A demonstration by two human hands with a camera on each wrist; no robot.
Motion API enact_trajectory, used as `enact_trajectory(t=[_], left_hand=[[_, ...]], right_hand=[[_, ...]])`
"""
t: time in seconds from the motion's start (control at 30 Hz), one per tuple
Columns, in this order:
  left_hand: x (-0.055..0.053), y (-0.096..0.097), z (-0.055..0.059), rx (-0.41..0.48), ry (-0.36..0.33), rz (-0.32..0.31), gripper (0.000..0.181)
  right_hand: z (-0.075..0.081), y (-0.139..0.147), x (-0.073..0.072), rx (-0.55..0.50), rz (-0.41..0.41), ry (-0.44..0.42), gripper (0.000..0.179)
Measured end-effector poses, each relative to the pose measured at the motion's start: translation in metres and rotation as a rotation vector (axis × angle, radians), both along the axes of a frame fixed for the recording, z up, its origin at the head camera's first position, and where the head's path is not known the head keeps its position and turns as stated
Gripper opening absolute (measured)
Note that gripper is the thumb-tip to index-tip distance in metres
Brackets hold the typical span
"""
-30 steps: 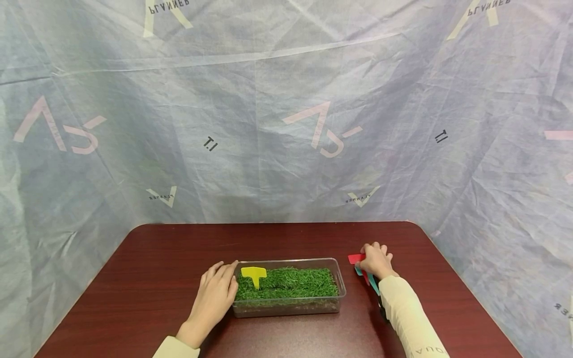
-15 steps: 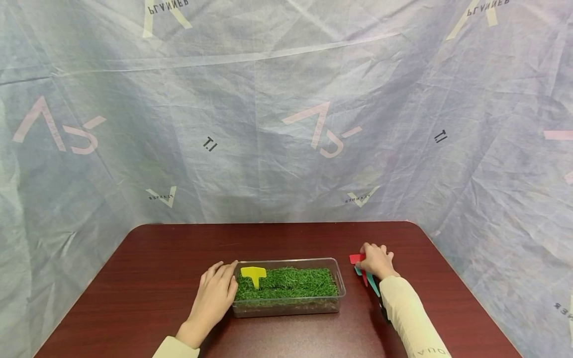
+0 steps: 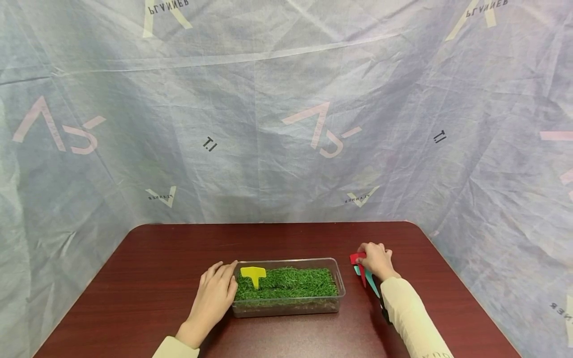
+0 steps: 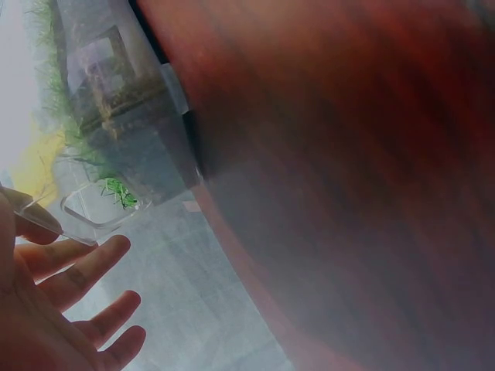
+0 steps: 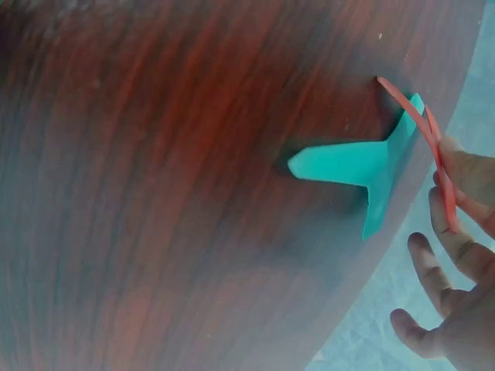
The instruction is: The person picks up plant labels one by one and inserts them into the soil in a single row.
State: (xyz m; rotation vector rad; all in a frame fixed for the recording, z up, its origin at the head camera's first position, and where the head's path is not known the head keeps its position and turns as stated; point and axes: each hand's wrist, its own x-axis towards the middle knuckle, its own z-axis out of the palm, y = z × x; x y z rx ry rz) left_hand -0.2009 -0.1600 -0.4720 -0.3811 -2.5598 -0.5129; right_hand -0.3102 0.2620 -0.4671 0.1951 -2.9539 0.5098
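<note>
At the right of the table my right hand point(image 3: 377, 259) pinches a red T-shaped plant label point(image 5: 441, 158) between thumb and fingers. Its pointed stem hangs over a teal plant label point(image 5: 344, 162) that lies on the tabletop. My left hand point(image 3: 216, 287), its fingers fairly straight, rests against the left end of a clear plastic tray point(image 3: 286, 307), touching the rim. Green grass point(image 3: 300, 281) fills the tray, and a yellow plant label point(image 3: 253, 274) stands upright in it near that end. In the left wrist view, the hand's fingers point(image 4: 85, 274) spread beside the tray's corner.
The dark red wooden table point(image 3: 286, 338) has rounded far corners. Behind and on both sides hangs a pale printed cloth point(image 3: 250, 149). A dark object point(image 3: 386, 314) shows partly under the right sleeve.
My right hand has drawn the red label slightly toward me and tilted it, so its stem now shows over the teal label. My left hand and the tray have stayed in place.
</note>
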Motion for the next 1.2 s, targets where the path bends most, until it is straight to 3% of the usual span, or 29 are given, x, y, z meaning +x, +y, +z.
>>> enact_trajectory(t=[0.4,1.2], left_hand=[[-0.001,0.0,0.0,-0.002,0.014,-0.005,0.035],[0.0,0.0,0.0,-0.003,0.0,-0.002,0.036]], right_hand=[[0.002,-0.001,0.001,-0.059,0.007,0.066,0.007],[0.023,-0.014,0.01,-0.079,0.069,0.273,0.009]])
